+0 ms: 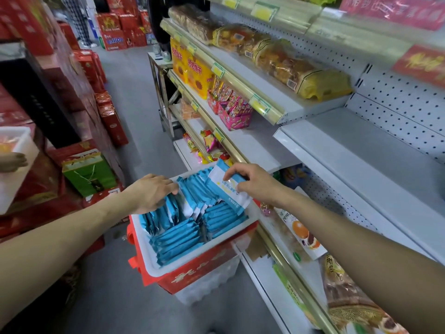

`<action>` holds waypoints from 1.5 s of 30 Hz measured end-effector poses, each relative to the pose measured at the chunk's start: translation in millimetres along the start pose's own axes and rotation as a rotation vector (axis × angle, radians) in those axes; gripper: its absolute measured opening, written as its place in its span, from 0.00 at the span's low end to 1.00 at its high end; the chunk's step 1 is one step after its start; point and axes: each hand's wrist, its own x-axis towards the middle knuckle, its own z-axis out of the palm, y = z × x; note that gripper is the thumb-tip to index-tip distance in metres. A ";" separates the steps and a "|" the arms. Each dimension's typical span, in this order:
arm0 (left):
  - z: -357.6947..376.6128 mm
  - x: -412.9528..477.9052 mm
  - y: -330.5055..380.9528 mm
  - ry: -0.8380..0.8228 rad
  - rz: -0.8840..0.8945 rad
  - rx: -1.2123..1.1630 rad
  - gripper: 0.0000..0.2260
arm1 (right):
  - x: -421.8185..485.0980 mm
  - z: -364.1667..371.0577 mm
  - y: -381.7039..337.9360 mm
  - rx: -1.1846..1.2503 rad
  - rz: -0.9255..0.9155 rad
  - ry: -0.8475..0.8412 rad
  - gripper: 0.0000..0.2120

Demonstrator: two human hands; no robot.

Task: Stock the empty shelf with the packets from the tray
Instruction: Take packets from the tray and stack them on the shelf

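A white tray [147, 251] rests on a red box in the aisle and holds several blue-and-white packets [178, 237] standing in rows. My right hand [252, 182] is closed on one blue-and-white packet [224, 186], lifted and tilted above the tray's far right side. My left hand [151, 191] reaches into the tray's left side, with its fingers down among the packets there; whether it grips one is hidden. The empty white shelf [356, 160] lies to the right, above and beyond the tray.
Stocked shelves run up the right: bread bags [296, 66], yellow boxes [190, 68], pink snack boxes [231, 112]. Orange-print packs [301, 232] sit on the lower shelf under my right arm. Red gift boxes [79, 75] line the left. Another person's hand holds a white tub [14, 162] at far left.
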 end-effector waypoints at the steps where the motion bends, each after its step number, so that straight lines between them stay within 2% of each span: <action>1: 0.9 -0.8 0.0 0.035 0.006 -0.022 0.17 | 0.9 0.3 1.6 0.003 -0.001 -0.002 0.21; 8: 6.8 0.7 2.8 0.177 0.009 -0.056 0.19 | 2.3 8.7 21.4 -0.079 0.064 -0.037 0.18; 12: 7.3 4.5 1.3 0.145 0.040 -0.025 0.17 | 4.5 20.2 35.4 -0.147 0.075 -0.065 0.17; 17: 6.7 5.2 -2.1 0.137 0.050 -0.030 0.20 | 9.6 37.7 45.4 -0.124 0.081 -0.070 0.17; 20: 6.2 5.7 -4.5 0.150 0.037 -0.050 0.22 | 13.1 43.9 50.3 -0.271 0.078 -0.066 0.18; 26: 4.2 5.9 -20.1 0.195 -0.076 -0.131 0.21 | 15.7 42.6 55.9 -0.667 -0.047 -0.140 0.19; 31: 6.0 9.8 -22.4 0.197 -0.070 -0.144 0.19 | 24.1 42.5 57.7 -0.788 -0.085 -0.151 0.17; 34: 5.6 14.0 -19.3 0.197 -0.047 -0.126 0.17 | 31.0 40.4 51.1 -0.827 -0.198 -0.140 0.15; 36: 5.4 16.7 -17.2 0.189 -0.011 -0.114 0.17 | 35.1 38.8 44.7 -0.891 -0.347 -0.135 0.17; 39: 4.8 19.3 -14.0 0.183 0.048 -0.084 0.16 | 42.8 38.7 32.9 -0.989 -0.500 -0.215 0.21; 45: 5.1 17.7 -11.7 0.166 0.112 -0.066 0.15 | 59.9 40.5 20.5 -1.178 -0.615 -0.391 0.23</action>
